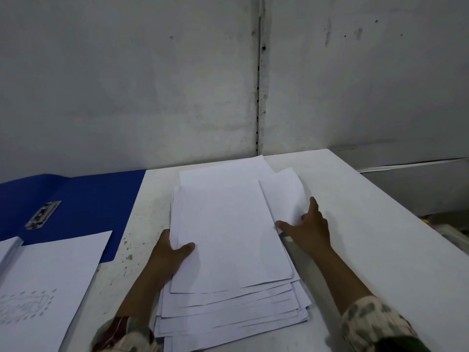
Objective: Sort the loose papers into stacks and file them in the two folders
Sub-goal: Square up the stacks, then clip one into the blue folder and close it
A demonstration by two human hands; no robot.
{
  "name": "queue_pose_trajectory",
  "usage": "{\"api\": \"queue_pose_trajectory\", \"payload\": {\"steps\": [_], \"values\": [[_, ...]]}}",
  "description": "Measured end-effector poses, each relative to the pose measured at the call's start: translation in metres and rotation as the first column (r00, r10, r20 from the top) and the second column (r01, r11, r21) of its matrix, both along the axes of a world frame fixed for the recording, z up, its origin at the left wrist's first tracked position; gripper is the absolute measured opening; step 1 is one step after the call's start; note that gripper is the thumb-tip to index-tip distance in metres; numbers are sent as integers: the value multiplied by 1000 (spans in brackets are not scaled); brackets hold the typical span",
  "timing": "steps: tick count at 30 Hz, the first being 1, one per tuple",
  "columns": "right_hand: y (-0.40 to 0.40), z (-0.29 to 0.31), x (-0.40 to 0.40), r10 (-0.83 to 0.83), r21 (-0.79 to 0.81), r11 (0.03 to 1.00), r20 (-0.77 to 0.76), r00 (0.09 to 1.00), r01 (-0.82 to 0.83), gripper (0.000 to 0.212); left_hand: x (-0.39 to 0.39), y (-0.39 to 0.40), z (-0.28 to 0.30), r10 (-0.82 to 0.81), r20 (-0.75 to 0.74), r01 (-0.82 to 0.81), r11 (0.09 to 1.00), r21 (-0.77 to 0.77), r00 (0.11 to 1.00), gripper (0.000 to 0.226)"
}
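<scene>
A loose, fanned pile of blank white papers [228, 240] lies in the middle of the white table [368, 224]. My left hand [167, 252] grips the pile's left edge, thumb on the top sheet and fingers hidden beneath. My right hand [308, 227] lies flat on the right side of the pile, fingers spread, touching a sheet whose edge curls up. An open blue folder [83, 199] with a metal clip [43, 214] lies at the far left. A sheet with a faint pencil drawing [45, 283] rests partly on the folder at the near left.
A grey wall [228, 72] stands right behind the table. The table's right edge runs diagonally, with a lower shelf and some clutter [449, 232] beyond it. Another pale sheet edge [9, 252] shows at the far left border.
</scene>
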State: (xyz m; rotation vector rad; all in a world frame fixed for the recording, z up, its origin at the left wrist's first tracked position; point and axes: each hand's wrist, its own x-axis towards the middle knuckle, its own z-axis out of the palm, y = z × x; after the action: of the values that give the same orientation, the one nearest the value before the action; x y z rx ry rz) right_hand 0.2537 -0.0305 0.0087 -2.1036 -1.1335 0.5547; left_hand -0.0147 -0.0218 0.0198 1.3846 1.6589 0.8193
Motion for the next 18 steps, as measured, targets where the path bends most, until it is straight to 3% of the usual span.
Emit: {"api": "queue_pose_trajectory", "payload": {"steps": [3, 5, 7, 11, 13, 16, 18], "values": [[1, 4, -6, 27, 150, 989, -241, 970, 9, 109, -2, 0, -1, -1, 13, 1, 1000, -12, 1000, 61], [0, 5, -10, -86, 238, 941, -522, 849, 241, 103, -1, -1, 0, 0, 10, 0, 1000, -13, 1000, 63], [-1, 3, -12, -155, 213, 883, -709, 688, 419, 101, 1, -2, 2, 4, 8, -4, 1000, -3, 1000, 64], [-2, 4, -14, -105, 139, 916, -823, 559, 377, 97, 1, -2, 2, -1, 5, 1, 1000, 9, 1000, 63], [-5, 7, -15, -67, 112, 933, -881, 468, 343, 83, 0, -1, 1, -5, 10, 5, 1000, 3, 1000, 61], [-10, 9, -17, -72, 111, 950, -833, 548, 293, 30, -2, 0, -1, -1, 28, 1, 1000, -9, 1000, 60], [-11, 8, -20, -65, 86, 978, -743, 666, 192, 21, -4, 2, -3, -3, 35, 4, 1000, -14, 999, 59]]}}
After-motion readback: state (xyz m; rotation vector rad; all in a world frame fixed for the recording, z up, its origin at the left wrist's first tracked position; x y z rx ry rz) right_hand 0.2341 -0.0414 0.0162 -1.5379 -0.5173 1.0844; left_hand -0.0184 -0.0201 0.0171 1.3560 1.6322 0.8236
